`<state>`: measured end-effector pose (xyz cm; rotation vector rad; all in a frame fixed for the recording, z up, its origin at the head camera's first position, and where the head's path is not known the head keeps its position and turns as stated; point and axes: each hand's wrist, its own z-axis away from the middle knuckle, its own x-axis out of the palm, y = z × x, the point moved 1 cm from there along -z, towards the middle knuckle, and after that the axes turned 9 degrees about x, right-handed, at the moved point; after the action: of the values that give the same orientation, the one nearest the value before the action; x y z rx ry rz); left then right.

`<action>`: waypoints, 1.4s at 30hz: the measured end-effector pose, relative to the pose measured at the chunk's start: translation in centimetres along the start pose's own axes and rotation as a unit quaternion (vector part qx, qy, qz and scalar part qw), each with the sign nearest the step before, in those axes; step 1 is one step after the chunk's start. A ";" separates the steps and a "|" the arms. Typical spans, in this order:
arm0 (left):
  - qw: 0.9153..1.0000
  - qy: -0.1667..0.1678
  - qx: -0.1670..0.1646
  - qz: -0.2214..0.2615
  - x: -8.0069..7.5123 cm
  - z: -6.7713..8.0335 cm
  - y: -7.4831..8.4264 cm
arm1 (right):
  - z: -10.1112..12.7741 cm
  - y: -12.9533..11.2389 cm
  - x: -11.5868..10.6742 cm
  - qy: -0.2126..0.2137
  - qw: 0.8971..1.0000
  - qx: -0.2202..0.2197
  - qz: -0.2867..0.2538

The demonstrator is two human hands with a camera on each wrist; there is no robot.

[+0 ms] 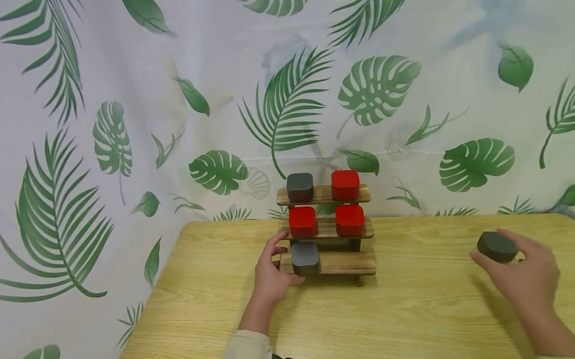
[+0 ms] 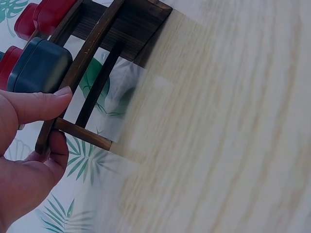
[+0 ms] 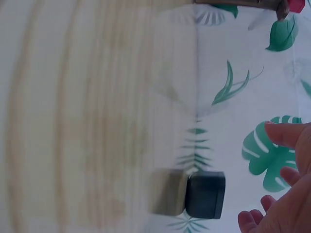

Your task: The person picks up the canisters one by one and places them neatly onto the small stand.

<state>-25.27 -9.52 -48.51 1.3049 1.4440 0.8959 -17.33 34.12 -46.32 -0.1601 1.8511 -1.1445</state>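
Fingers of the left hand (image 1: 270, 275) curl round the wooden rack's (image 1: 343, 263) nine-o'clock end — right hand (image 1: 529, 275), relaxed, hovers open beside a grey box (image 1: 497, 246).

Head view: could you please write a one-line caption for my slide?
Left hand steadies a three-tier wooden shelf of red and gray boxes; right hand reaches a gray box.

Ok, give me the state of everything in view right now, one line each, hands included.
Wooden three-tier shelf: upright on the table.
Top tier: gray tin left, red tin right.
Middle tier: two red tins.
Bottom tier: gray tin at the left end, right end bare.
Loose gray tin: on the table, ungripped.
Left hand: pinching the shelf's left end.
Right hand: open beside the loose tin.
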 end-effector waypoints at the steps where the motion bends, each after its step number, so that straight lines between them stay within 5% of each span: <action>1: 1.000 0.000 0.001 -0.002 0.0 0.0 -0.1 | -0.1 0.2 0.0 0.001 1.000 0.003 0.000; 9: 1.000 -0.002 0.004 0.000 0.0 0.0 -0.2 | -1.4 1.6 -0.1 0.008 0.999 -0.001 0.037; 21: 1.000 -0.003 0.002 0.003 0.0 -0.1 -0.4 | -2.5 2.1 -0.2 -0.043 0.996 0.012 0.080; 42: 1.000 -0.023 0.004 0.001 -0.2 0.3 -0.2 | -3.7 2.9 0.5 -0.071 0.993 0.001 0.092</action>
<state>-25.08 -9.76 -48.79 1.3251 1.4128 0.8576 -19.42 37.86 -48.36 -0.0673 1.7017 -0.9821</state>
